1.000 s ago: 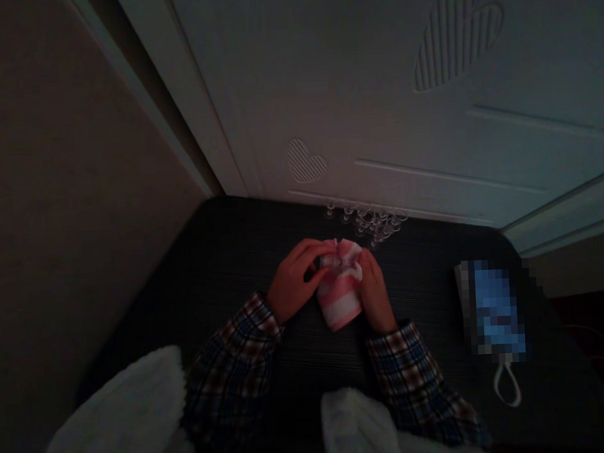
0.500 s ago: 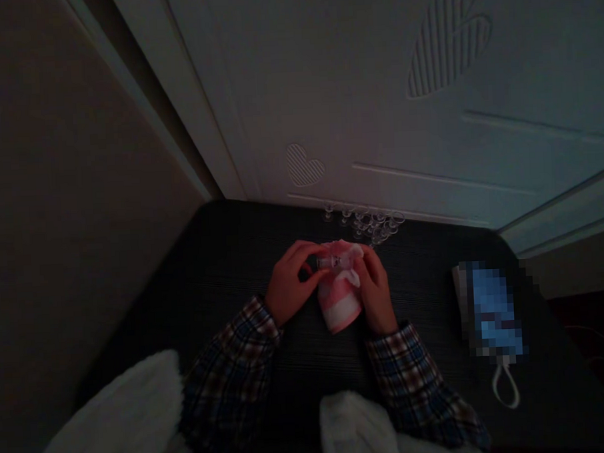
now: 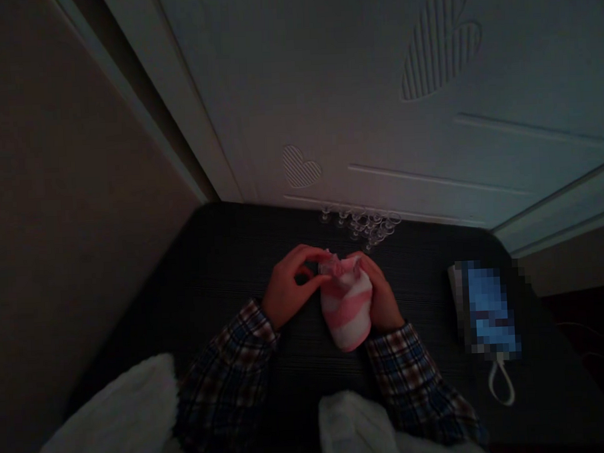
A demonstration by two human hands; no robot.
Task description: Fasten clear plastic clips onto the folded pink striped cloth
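Note:
A pink-and-white striped cloth is bunched between my two hands above the dark table. My left hand is closed in a pinch, thumb and fingertips on the upper left edge of the cloth. From the right side my right hand wraps around the cloth, its fingers mostly hidden behind it. Any glass inside the folds cannot be made out. Beyond my hands, several small clear stemmed glasses stand clustered along the back edge.
The black wood-grain table meets a white panel with embossed hearts at its back. To the right lies a pixelated blue item with a pale strap loop. White fluffy fabric sits at the lower left.
The small clear glass seen earlier in the cloth is now out of sight. More of the cloth's striped side hangs down, and my right hand has turned around behind it.

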